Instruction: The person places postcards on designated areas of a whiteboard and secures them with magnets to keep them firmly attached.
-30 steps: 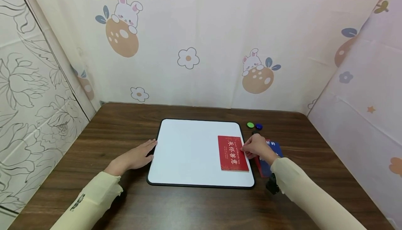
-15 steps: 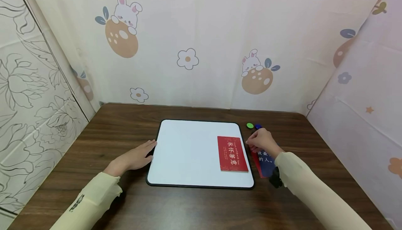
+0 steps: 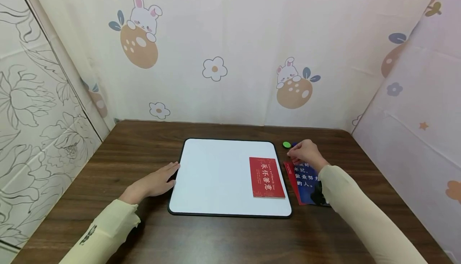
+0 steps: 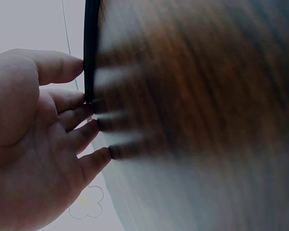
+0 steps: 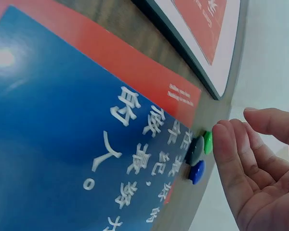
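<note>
My left hand lies at the left rim of a whiteboard, its fingertips at the black frame in the left wrist view. Flat on the board's right side is a red card with white lettering. My right hand hovers over the far end of a blue card, thumb and fingers loosely bent with nothing between them. Another red card sticks out from under the blue one. Just past the cards, near the right fingertips, stand green, dark and blue round magnets.
Everything rests on a dark wooden table. A patterned curtain hangs along its back edge, with more printed cloth at the right and a flowered panel at the left.
My right hand has left the red card on the whiteboard and moved right and away over the blue card, uncovering more of its lettering. The left hand stays in place.
</note>
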Motion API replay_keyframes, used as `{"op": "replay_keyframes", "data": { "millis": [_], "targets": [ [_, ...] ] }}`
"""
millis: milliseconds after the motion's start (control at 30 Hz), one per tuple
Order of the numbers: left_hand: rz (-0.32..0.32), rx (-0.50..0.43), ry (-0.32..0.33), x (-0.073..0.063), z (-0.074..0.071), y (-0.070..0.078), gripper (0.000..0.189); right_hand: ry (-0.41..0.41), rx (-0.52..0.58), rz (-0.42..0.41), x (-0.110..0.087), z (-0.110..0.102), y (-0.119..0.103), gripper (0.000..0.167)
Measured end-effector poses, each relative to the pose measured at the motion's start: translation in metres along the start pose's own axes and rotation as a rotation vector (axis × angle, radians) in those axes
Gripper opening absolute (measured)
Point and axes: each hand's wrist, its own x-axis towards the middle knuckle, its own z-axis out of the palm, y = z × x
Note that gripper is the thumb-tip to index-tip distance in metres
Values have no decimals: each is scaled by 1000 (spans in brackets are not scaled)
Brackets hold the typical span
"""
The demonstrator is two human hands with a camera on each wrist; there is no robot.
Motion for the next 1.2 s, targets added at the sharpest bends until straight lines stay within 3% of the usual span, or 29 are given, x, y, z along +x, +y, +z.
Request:
{"op": "replay_keyframes", "data": {
  "millis": [267,500,900,1200],
  "targets": [
    [-1,-4,-4,1,1,-1,57,-31,91,52,9,-13,-2,29],
    [-3,-4,-2,1,2,-2,57,-12,66,64,14,-21,-4,30],
    [-9,-1,4,2,1,-1,57,82,19,189,22,-13,6,35],
    [-14,-2,-1,1,0,-2,57,68,43,252,26,-5,15,41]
  ]
}}
